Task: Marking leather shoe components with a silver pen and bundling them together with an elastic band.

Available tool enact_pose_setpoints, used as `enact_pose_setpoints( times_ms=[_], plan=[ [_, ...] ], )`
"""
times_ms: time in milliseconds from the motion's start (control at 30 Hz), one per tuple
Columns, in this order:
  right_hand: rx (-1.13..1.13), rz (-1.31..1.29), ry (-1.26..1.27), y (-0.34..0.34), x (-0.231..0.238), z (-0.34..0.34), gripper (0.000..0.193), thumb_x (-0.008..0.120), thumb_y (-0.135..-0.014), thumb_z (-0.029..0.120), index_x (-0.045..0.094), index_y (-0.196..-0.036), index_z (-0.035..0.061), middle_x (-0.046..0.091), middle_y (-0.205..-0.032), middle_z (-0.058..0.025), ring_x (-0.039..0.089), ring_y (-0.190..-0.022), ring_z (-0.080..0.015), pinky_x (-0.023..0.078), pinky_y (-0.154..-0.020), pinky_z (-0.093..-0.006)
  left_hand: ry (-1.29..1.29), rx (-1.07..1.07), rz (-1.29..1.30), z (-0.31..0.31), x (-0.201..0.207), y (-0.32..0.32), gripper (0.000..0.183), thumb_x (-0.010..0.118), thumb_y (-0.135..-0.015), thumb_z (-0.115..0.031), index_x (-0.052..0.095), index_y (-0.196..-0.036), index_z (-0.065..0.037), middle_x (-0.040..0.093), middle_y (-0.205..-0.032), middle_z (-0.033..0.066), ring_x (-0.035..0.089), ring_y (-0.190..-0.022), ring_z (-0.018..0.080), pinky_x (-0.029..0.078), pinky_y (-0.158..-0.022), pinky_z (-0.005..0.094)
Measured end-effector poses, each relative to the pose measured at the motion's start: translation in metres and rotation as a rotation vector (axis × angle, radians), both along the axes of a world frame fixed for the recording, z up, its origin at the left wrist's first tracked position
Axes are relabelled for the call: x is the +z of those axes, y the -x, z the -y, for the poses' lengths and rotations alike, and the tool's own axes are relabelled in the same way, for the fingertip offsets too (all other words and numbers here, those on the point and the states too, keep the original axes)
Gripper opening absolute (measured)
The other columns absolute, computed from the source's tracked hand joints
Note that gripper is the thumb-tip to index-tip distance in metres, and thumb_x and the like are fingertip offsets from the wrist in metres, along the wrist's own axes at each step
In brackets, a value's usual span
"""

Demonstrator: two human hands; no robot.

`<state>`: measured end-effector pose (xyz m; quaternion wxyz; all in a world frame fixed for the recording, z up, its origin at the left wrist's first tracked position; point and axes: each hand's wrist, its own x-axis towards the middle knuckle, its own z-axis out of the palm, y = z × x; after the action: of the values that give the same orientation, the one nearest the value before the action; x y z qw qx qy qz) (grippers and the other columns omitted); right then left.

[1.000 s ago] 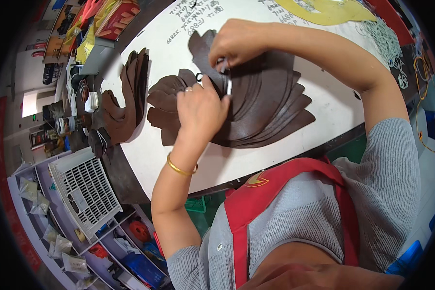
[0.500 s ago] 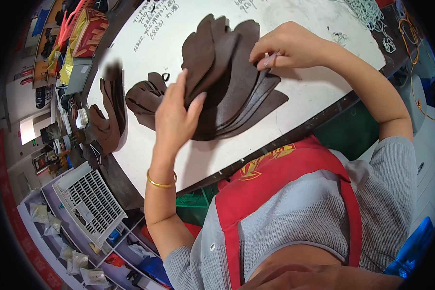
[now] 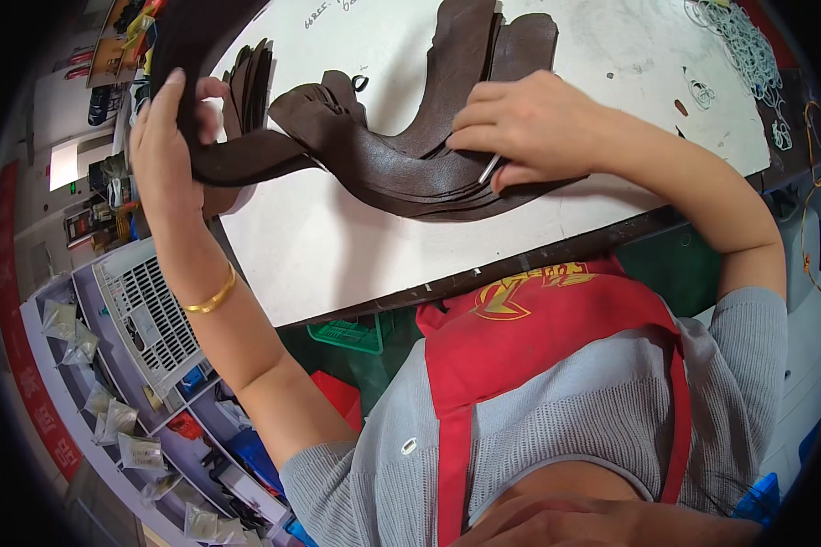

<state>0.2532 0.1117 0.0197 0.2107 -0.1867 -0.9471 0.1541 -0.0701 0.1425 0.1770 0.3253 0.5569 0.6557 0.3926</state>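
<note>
Near the far left edge of the table, my left hand [image 3: 166,150] is closed round a curved dark brown leather piece [image 3: 246,157], which rises up past the top of the view. Its lower end reaches back to a fanned stack of similar curved leather pieces [image 3: 401,182] in the middle of the white tabletop. Over the right part of that stack rests my right hand [image 3: 534,128]. Between its thumb and fingers sticks out a thin silver pen-like tool [image 3: 490,169], its tip low by the stack's edge.
Another bundle of brown leather pieces [image 3: 246,87] stands at the table's left. A small black loop [image 3: 360,83] lies behind the stack. Tangled pale cord [image 3: 734,46] is heaped at the far right. Shelves with a white slatted crate [image 3: 155,314] stand lower left.
My left hand has left the stack and swung left, lifting one leather piece. The stack's pieces now lie more closely together. My right hand remains over the stack's right side.
</note>
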Motion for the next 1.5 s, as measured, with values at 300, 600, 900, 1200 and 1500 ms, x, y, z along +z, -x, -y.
enact_pose_setpoints(
  times_ms=[300, 600, 900, 1200, 1500],
  plan=[
    [0.049, 0.16, -0.036, 0.016, 0.0, 0.009, 0.037, 0.079, -0.075, 0.024, 0.066, -0.105, 0.0077, 0.067, -0.1, -0.0032, 0.064, -0.101, -0.0214, 0.059, -0.073, -0.0368, -0.167, -0.674, -0.648, 0.078, -0.119, -0.071, 0.061, 0.072, -0.091, -0.027, 0.049, -0.139, 0.002, 0.067, -0.099, 0.0227, 0.064, -0.092, 0.0406, 0.051, -0.081, 0.0458],
    [0.085, -0.032, 0.029, 0.029, 0.022, -0.035, 0.023, 0.072, -0.077, 0.026, 0.072, -0.095, 0.0128, 0.069, -0.072, -0.0137, 0.069, -0.072, -0.0356, 0.053, -0.065, -0.0477, -0.039, -0.581, -0.381, 0.072, -0.115, -0.078, 0.057, 0.071, -0.089, -0.012, 0.052, -0.14, 0.003, 0.071, -0.102, 0.0202, 0.07, -0.087, 0.0297, 0.055, -0.082, 0.0374],
    [-0.308, 0.026, -0.099, 0.017, 0.077, -0.112, 0.02, 0.071, -0.083, 0.019, 0.074, -0.102, 0.0152, 0.073, -0.091, -0.0134, 0.07, -0.087, -0.0349, 0.054, -0.075, -0.0447, 0.238, -0.383, 0.27, 0.011, -0.036, -0.03, 0.024, 0.054, -0.098, -0.003, 0.058, -0.119, 0.006, 0.065, -0.096, 0.0104, 0.066, -0.084, 0.0177, 0.057, -0.082, 0.0336],
    [-0.134, -0.491, -0.78, 0.033, 0.028, -0.148, 0.025, 0.057, -0.091, 0.018, 0.071, -0.111, 0.0165, 0.073, -0.108, -0.0044, 0.071, -0.093, -0.0217, 0.059, -0.069, -0.0323, -0.586, -0.555, -1.165, 0.034, -0.022, -0.061, 0.076, 0.067, -0.072, 0.008, 0.054, -0.144, -0.011, 0.065, -0.114, 0.0155, 0.065, -0.098, 0.033, 0.051, -0.083, 0.041],
    [-0.409, 0.232, -0.327, -0.054, -0.007, -0.097, 0.017, 0.061, -0.086, 0.019, 0.072, -0.094, 0.0092, 0.071, -0.084, -0.0111, 0.071, -0.076, -0.0288, 0.058, -0.069, -0.039, -0.226, -0.757, -1.125, 0.042, -0.14, -0.085, 0.079, 0.076, -0.085, -0.043, 0.047, -0.145, -0.001, 0.061, -0.09, 0.0134, 0.06, -0.069, 0.0287, 0.046, -0.063, 0.0389]
  ],
)
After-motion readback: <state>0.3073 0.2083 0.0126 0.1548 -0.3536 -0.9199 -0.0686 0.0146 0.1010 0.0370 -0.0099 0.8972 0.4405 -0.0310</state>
